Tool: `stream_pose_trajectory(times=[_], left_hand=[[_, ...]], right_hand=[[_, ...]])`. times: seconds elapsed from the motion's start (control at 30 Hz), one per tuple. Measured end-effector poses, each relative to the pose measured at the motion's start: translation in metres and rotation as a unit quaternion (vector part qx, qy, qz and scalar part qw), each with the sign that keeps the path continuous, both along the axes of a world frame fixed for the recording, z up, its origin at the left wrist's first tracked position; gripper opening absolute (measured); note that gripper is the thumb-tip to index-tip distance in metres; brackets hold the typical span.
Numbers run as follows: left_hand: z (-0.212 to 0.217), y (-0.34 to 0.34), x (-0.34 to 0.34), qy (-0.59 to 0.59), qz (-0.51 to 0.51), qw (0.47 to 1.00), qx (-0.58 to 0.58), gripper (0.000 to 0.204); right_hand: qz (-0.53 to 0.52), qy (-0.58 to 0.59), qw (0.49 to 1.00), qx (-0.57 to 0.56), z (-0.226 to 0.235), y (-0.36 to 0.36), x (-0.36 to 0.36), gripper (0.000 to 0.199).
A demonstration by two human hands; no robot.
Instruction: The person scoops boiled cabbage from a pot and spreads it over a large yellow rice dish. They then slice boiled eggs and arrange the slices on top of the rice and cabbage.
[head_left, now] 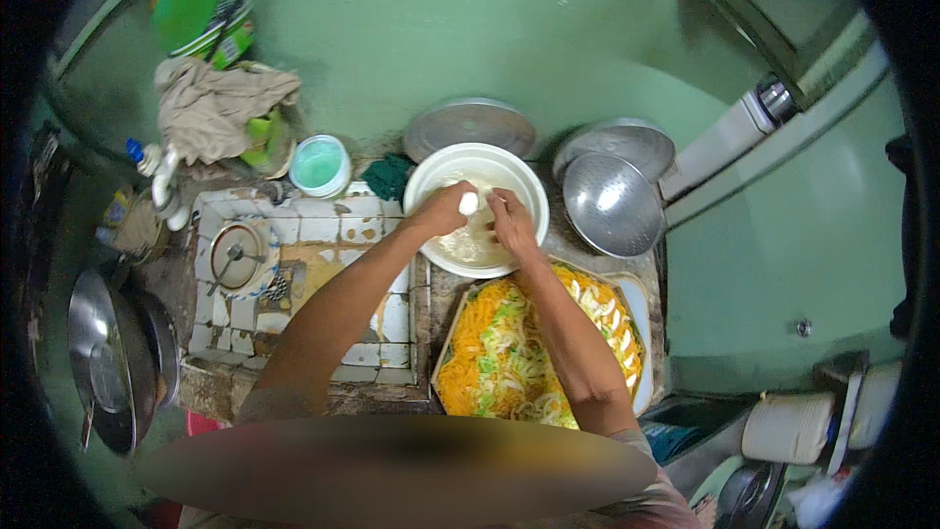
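Note:
Over a white basin (538, 198) holding cloudy liquid, my left hand (443, 210) is closed around a smooth white egg (469, 203). My right hand (511, 223) hovers across from it inside the basin, its fingers curved and apart, with nothing visible in them. Below the basin, a large tray holds orange-yellow noodles (470, 358) with shredded pale and green vegetables. White egg slices (612, 321) lie in rows along the tray's right side, and my right forearm crosses over the food and hides part of it.
A tiled sink (318, 230) with a bowl (238, 257) lies left. Behind stand a tub of green liquid (320, 166), a dark green cloth (386, 178) and a round metal lid (470, 127). A perforated metal colander (614, 204) leans right. Woks (108, 362) hang far left.

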State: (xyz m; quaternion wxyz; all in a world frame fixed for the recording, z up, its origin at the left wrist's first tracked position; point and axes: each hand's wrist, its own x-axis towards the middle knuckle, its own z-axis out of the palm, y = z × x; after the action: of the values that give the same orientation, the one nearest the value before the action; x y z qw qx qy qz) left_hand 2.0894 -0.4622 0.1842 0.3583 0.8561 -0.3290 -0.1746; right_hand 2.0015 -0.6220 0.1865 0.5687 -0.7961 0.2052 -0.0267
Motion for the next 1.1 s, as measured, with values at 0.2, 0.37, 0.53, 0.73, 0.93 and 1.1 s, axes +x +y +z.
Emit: stream_pose_trajectory(times=[0.2, 0.37, 0.53, 0.73, 0.93, 1.1], left_hand=[[0.059, 0.005, 0.007, -0.046, 0.002, 0.990, -0.131, 0.061], [0.009, 0.010, 0.025, -0.155, -0.028, 0.983, 0.094, 0.047], [-0.035, -0.015, 0.021, -0.211, 0.010, 0.965, 0.158, 0.042], [-0.023, -0.016, 0.009, -0.169, 0.042, 0.984, 0.045, 0.049], [0.039, 0.013, -0.039, -0.090, 0.055, 0.977, -0.183, 0.051], [0.066, 0.048, -0.053, 0.001, 0.054, 0.971, -0.233, 0.055]], right_hand=[[-0.064, -0.014, 0.916, 0.396, 0.044, -0.036, -0.014, 0.032], [-0.129, 0.019, 0.984, -0.122, 0.053, -0.178, -0.028, 0.024], [-0.058, 0.060, 0.922, -0.379, 0.022, -0.246, -0.022, 0.021], [-0.037, -0.161, 0.986, -0.012, 0.066, -0.170, -0.042, 0.024], [0.007, -0.046, 0.980, 0.195, 0.069, 0.006, -0.057, 0.061], [0.048, -0.074, 0.963, 0.254, 0.059, 0.041, -0.041, 0.050]])
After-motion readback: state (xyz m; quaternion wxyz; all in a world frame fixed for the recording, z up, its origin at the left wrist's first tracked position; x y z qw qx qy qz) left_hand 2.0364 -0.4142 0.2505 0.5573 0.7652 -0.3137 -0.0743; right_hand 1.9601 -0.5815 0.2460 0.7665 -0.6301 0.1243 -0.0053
